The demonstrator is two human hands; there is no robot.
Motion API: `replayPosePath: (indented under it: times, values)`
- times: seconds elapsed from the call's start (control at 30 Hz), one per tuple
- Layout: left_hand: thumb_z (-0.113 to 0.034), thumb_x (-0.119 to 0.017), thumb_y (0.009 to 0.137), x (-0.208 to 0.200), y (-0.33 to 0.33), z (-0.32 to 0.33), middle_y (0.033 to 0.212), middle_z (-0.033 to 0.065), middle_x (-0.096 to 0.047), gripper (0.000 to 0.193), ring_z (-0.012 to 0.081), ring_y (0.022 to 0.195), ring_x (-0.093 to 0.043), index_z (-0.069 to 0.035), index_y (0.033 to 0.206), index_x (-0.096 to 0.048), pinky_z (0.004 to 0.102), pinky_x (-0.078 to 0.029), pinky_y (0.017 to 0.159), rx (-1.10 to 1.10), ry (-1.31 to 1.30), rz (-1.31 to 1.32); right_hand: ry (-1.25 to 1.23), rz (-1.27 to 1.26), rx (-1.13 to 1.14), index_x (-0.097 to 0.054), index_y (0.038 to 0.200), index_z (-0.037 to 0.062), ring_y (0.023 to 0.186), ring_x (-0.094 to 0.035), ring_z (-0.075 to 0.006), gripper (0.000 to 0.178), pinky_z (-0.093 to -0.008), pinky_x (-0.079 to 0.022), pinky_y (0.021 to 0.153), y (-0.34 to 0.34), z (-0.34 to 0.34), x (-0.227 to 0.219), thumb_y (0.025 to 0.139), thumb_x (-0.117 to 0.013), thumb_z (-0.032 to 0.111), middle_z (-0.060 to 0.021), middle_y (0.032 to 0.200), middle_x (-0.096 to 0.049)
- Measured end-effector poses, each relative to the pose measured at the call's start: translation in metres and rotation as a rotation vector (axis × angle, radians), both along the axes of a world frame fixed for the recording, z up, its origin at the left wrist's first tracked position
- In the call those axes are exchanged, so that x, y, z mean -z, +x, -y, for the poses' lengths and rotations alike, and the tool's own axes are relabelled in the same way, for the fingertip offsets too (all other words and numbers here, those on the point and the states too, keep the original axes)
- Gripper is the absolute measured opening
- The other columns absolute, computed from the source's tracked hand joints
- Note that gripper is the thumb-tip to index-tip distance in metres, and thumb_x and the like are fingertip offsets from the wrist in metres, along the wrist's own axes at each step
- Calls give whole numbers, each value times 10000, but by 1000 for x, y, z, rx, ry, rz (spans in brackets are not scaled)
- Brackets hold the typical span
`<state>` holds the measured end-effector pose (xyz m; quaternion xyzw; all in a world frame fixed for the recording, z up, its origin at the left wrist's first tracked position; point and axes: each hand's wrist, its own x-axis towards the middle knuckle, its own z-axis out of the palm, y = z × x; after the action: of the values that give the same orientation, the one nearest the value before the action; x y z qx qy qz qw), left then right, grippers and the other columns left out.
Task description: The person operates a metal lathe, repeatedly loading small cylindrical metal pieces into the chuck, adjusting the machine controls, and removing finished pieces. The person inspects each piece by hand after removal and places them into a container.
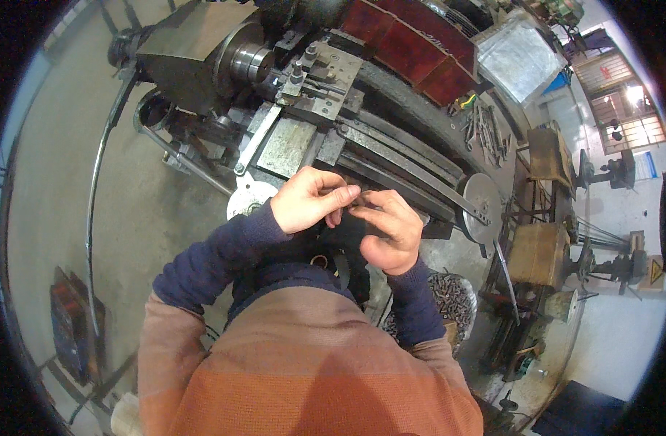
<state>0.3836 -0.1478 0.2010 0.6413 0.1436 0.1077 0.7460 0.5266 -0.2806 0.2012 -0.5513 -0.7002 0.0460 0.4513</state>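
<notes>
Both your left hand [311, 201] and right hand [392, 227] curl nearly closed beside the lathe [325, 94] — contents unclear, probably light, stiff; pinch the ends.

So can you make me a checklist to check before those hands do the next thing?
1. Left hand away from the chuck: ok, there is a clear gap.
2. Right hand close to the left one: ok, their fingertips come together in front of the body.
3. Something small pinched in the fingers: cannot tell, the fingers hide it.
4. Chuck standing still: cannot tell from one picture.
5. Loose tools away from the hands: ok, they lie off to the right.
6. Gloves on: not ok if gloves are needed, both hands are bare.
</notes>
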Motion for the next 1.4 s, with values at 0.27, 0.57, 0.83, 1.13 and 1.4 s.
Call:
replayPosePath:
  times: [0.27, 0.57, 0.83, 1.13, 1.4]
  values:
    - [-255, -491, 906, 9, -6, 2, 611, 105, -586, 308, 190, 547, -585, 23, 800, -573, 290, -477, 543, 18, -376, 81, 98, 57, 28, -626, 891, -2, 792, -565, -327, 355, -364, -466, 692, -9, -8, -15, 595, -582, 188, -164, 918, -583]
    - [-257, -471, 907, 13, -3, 9, 616, 147, -584, 315, 251, 542, -593, 35, 823, -551, 338, -497, 558, 31, -564, 134, 107, -72, 16, -635, 914, -2, 825, -571, -327, 442, -368, -462, 738, -9, -9, -13, 509, -551, 155, -166, 934, -589]
    - [-210, -511, 893, 2, -9, 7, 657, 108, -605, 253, 179, 601, -600, 36, 871, -568, 288, -480, 574, -110, -93, 43, 56, -114, -9, -649, 919, 13, 829, -567, -327, 430, -364, -456, 738, -3, -6, -12, 535, -564, 188, -163, 922, -589]
    - [-252, -571, 848, -24, -14, 0, 666, 89, -627, 275, 128, 643, -591, 15, 834, -636, 278, -461, 621, -147, 440, -92, 58, 124, 8, -613, 887, -14, 780, -531, -342, 391, -393, -450, 679, -13, -13, -20, 589, -593, 238, -179, 905, -545]
    - [-224, -592, 798, -20, -19, -12, 641, 119, -614, 234, 171, 595, -594, 6, 791, -638, 307, -449, 566, -144, 599, -100, 52, 144, -17, -613, 897, -20, 802, -541, -343, 426, -384, -466, 685, -21, -21, -22, 506, -574, 144, -189, 932, -543]
